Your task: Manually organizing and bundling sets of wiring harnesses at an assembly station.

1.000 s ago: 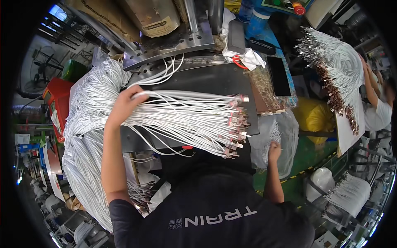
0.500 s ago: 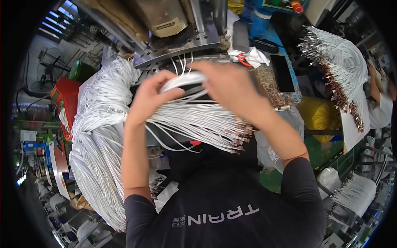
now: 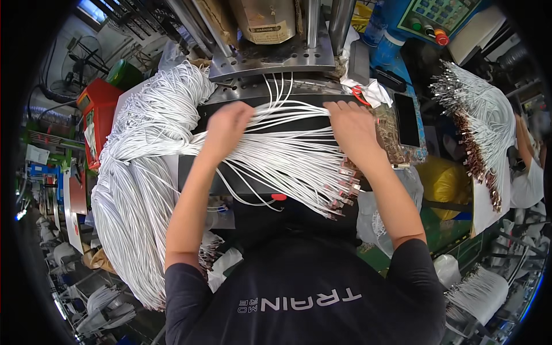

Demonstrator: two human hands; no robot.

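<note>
Crowded workshop: a grey perforated steel machine plate [image 3: 270,54] at top, a blue control cabinet with coloured buttons [image 3: 428,17] top right, a red box-shaped machine [image 3: 98,106] left, daylit windows [image 3: 92,8] top left.

Smooth white plastic-coated cables [image 3: 287,155] with shiny metal ends [image 3: 345,190].

White cables [image 3: 144,190] in a thick bundle, their ends capped with copper-brown metal connectors [image 3: 345,187]; they fan across a black tabletop [image 3: 230,184] with a small red button [image 3: 279,196]; a dark navy shirt [image 3: 299,287] carries pale grey lettering; a red box [image 3: 100,106] sits on the left; a yellow bag [image 3: 445,181] on the right; a blue machine [image 3: 397,34] with a green control panel [image 3: 443,14] stands above.
</note>
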